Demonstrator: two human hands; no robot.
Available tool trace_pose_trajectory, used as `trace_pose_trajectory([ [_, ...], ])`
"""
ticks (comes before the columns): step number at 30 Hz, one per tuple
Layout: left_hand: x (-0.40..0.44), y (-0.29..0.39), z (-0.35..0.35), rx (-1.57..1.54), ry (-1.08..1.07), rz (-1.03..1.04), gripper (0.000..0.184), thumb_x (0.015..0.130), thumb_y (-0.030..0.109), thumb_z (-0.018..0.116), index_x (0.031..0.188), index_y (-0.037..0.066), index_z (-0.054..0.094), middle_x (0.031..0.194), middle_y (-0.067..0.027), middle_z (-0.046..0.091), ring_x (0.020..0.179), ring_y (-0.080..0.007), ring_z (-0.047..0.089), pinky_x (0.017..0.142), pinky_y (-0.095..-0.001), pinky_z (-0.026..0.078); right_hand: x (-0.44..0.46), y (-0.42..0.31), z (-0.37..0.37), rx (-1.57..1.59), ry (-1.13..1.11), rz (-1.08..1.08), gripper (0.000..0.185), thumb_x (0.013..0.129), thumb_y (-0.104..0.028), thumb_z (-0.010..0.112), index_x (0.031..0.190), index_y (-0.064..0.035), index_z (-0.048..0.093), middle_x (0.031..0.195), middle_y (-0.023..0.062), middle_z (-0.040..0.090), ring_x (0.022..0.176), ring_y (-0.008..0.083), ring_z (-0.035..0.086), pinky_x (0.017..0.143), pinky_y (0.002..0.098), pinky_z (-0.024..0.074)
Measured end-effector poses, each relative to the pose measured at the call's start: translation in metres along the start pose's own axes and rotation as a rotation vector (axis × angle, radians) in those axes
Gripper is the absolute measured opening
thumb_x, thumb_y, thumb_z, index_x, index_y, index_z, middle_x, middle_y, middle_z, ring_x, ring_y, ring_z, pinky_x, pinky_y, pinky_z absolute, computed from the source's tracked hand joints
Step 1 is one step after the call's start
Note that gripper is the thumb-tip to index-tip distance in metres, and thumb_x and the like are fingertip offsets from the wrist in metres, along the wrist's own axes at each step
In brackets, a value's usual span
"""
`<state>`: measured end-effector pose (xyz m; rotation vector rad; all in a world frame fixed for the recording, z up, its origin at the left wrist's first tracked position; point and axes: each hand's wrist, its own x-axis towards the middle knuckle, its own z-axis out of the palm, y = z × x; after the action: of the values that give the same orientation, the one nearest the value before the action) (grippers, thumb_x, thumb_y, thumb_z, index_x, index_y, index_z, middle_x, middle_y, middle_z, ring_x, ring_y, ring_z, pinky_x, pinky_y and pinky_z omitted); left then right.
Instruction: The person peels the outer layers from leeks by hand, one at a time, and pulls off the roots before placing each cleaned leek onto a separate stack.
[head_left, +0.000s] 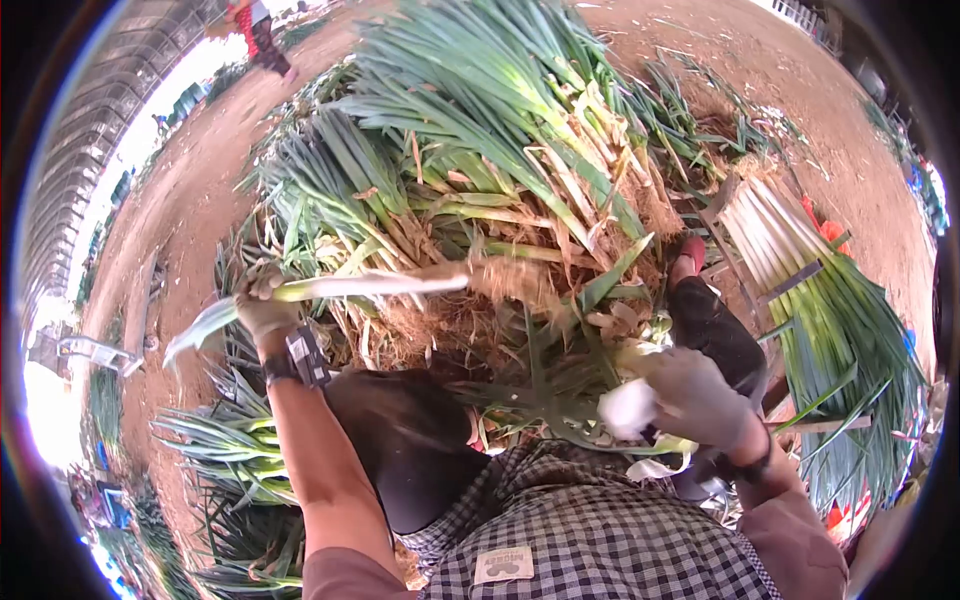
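My left hand (266, 302), in a pale glove, is closed round the green part of a leek (370, 286). The leek's white stalk points right, and its brown roots are blurred near the middle. On the right, my gloved right hand (698, 396) is closed beside a blurred white object (629, 408) that I cannot make out. Torn leaves and peelings (560, 395) lie between my hands. Beyond them rises a large heap of leeks (480, 110) with dirty roots.
Cleaned leeks (800, 260) lie on a wooden rack at the right. More leeks (235, 440) are at the lower left. A person (260, 35) is on the bare ground at the upper left. My knees flank the peelings.
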<state>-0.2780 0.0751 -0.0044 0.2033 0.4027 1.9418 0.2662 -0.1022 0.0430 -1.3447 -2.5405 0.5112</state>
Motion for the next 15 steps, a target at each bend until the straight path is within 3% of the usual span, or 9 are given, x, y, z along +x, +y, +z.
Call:
trace_pose_trajectory([
  [2,-0.023,-0.01,0.034,0.005,-0.045,0.122,0.024,0.086,0.015,0.047,0.062,0.012,0.047,0.05,0.0067,0.035,0.041,-0.008,0.032,0.046,-0.0255,0.035,0.019,-0.002,0.011,-0.193,0.286,-0.173,0.033,0.079,-0.027,0.071,0.104,-0.0071,0.062,0.097,0.0085,0.063,0.083,0.0253,0.064,0.07,0.0371,0.0504],
  [3,-0.037,-0.012,0.042,0.012,-0.116,0.153,0.024,0.087,0.017,0.047,0.063,0.012,0.047,0.05,0.0065,0.035,0.041,-0.008,0.031,0.046,-0.0252,0.035,0.031,-0.01,0.003,-0.194,0.294,-0.183,0.033,0.079,-0.027,0.071,0.104,-0.0071,0.062,0.097,0.0085,0.063,0.083,0.0253,0.064,0.07,0.0371,0.0504],
  [5,-0.067,-0.012,0.049,0.01,-0.334,0.137,0.027,0.089,0.022,0.046,0.064,0.013,0.05,0.049,0.0056,0.034,0.041,-0.0081,0.031,0.047,-0.0256,0.034,0.049,-0.039,-0.011,0.038,0.487,-0.161,0.038,0.079,-0.035,0.069,0.105,-0.0078,0.062,0.094,0.0074,0.062,0.083,0.024,0.062,0.066,0.0376,0.0496],
  [8,-0.122,-0.02,0.075,0.022,-0.543,0.191,0.032,0.094,0.026,0.047,0.066,0.012,0.052,0.049,0.0054,0.033,0.04,-0.0078,0.03,0.045,-0.0255,0.03,0.092,-0.073,-0.01,0.015,0.577,-0.211,0.037,0.076,-0.032,0.072,0.105,-0.0111,0.065,0.091,0.0047,0.064,0.082,0.0254,0.063,0.067,0.036,0.0501],
  [9,-0.138,-0.021,0.083,-0.017,-0.638,0.21,0.033,0.095,0.025,0.046,0.066,0.01,0.053,0.049,0.0054,0.033,0.04,-0.0073,0.03,0.044,-0.0245,0.03,0.105,-0.08,-0.007,0.017,0.576,-0.218,0.037,0.076,-0.032,0.072,0.105,-0.0111,0.065,0.091,0.0047,0.064,0.082,0.0254,0.063,0.067,0.036,0.0501],
  [13,-0.188,-0.008,0.095,0.085,-0.678,0.271,0.031,0.098,0.028,0.044,0.073,0.011,0.049,0.046,0.0058,0.034,0.037,-0.0059,0.032,0.045,-0.0235,0.033,0.139,-0.095,0.025,0.053,0.459,-0.339,0.028,0.076,-0.03,0.072,0.096,-0.0106,0.067,0.085,0.0046,0.062,0.081,0.0244,0.062,0.065,0.0348,0.0513],
  [15,-0.203,-0.003,0.095,0.154,-0.667,0.367,0.033,0.1,0.031,0.045,0.071,0.013,0.043,0.045,0.0061,0.035,0.034,-0.0057,0.032,0.039,-0.0221,0.031,0.144,-0.099,0.039,0.119,0.355,-0.423,0.024,0.078,-0.03,0.07,0.089,-0.0095,0.066,0.082,0.0054,0.062,0.078,0.0243,0.063,0.065,0.0354,0.0517],
])
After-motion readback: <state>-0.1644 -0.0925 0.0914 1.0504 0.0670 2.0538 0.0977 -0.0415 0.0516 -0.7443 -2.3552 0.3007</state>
